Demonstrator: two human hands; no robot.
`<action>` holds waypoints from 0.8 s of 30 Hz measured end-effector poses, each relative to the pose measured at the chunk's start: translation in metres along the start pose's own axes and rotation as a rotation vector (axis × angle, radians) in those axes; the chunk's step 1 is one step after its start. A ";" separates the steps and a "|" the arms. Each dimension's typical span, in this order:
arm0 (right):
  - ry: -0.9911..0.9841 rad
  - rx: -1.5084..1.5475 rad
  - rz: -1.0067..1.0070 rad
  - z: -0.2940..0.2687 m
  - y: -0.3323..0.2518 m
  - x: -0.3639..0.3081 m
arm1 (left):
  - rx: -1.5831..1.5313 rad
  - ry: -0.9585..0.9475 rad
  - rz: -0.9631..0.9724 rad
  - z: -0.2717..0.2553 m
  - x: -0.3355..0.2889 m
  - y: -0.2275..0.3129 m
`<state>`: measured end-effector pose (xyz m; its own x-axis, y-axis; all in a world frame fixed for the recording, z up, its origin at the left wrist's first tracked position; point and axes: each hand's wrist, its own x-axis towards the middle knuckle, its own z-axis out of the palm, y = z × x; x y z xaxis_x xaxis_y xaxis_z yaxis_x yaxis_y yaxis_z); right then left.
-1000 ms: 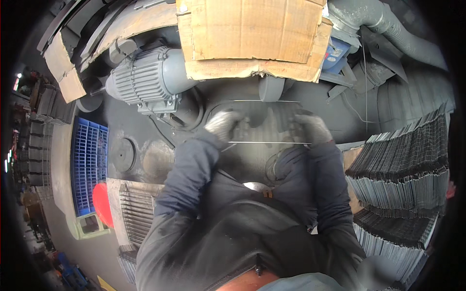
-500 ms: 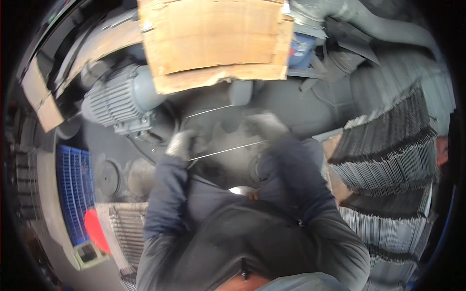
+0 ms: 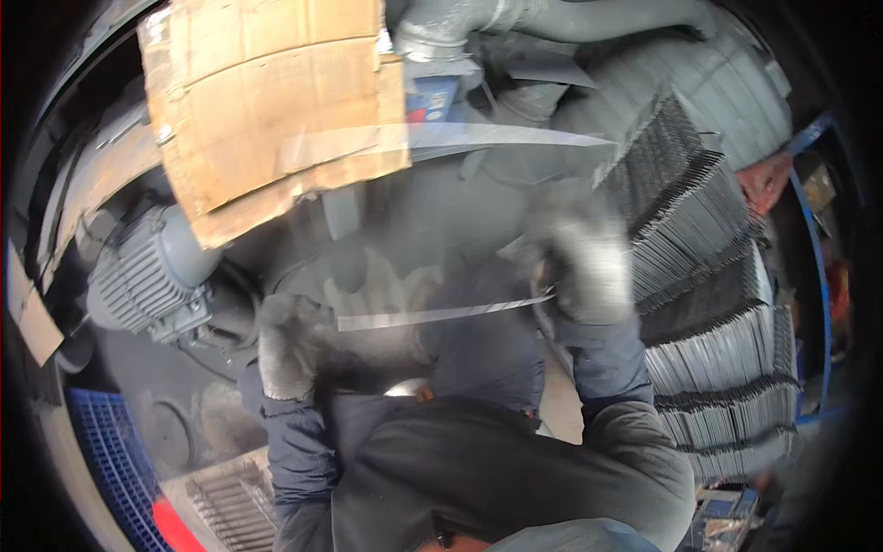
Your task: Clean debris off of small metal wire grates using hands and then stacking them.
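Note:
Both of my hands wear grey work gloves and are blurred by motion. My left hand point(image 3: 292, 348) is closed in front of my lap, at the left end of a thin metal plate point(image 3: 432, 319) seen as a bright strip. My right hand point(image 3: 589, 271) is closed at the plate's right end, beside the stacks. A second pale, see-through band point(image 3: 451, 136) is smeared across the view farther off; I cannot tell whether it belongs to the same plate. Stacked thin plates point(image 3: 708, 340) with dark faces and silvery edges stand close to my right arm.
A cardboard sheet point(image 3: 285, 101) hangs ahead on the left. Below it sits a grey finned motor point(image 3: 152, 276). A wide grey duct point(image 3: 589, 20) crosses the back. On the left are a blue plastic grid crate point(image 3: 115, 451) and a red object point(image 3: 175, 526). Blue frame bars point(image 3: 814, 258) rise at the right.
The view has swung to the right, so the cardboard and motor sit farther left. My hands have spread apart, the right one nearer the stacks, and the plate's edge looks broader and brighter.

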<state>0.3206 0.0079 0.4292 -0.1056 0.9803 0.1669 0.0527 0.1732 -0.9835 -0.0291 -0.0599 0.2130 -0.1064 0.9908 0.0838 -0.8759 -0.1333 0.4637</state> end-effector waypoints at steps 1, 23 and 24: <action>0.069 -0.013 -0.356 -0.027 -0.015 -0.006 | 0.115 0.086 0.034 0.012 0.001 -0.003; 0.623 -1.769 -0.615 -0.311 -0.112 0.058 | 0.821 0.485 -0.455 -0.132 0.014 -0.087; 0.622 -1.770 -0.612 -0.309 -0.109 0.058 | 0.834 0.490 -0.464 -0.131 0.013 -0.088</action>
<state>0.6158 0.0758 0.5675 -0.2093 0.5864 0.7825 0.9526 -0.0585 0.2987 -0.0147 -0.0321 0.0574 -0.1858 0.8260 -0.5321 -0.3007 0.4678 0.8311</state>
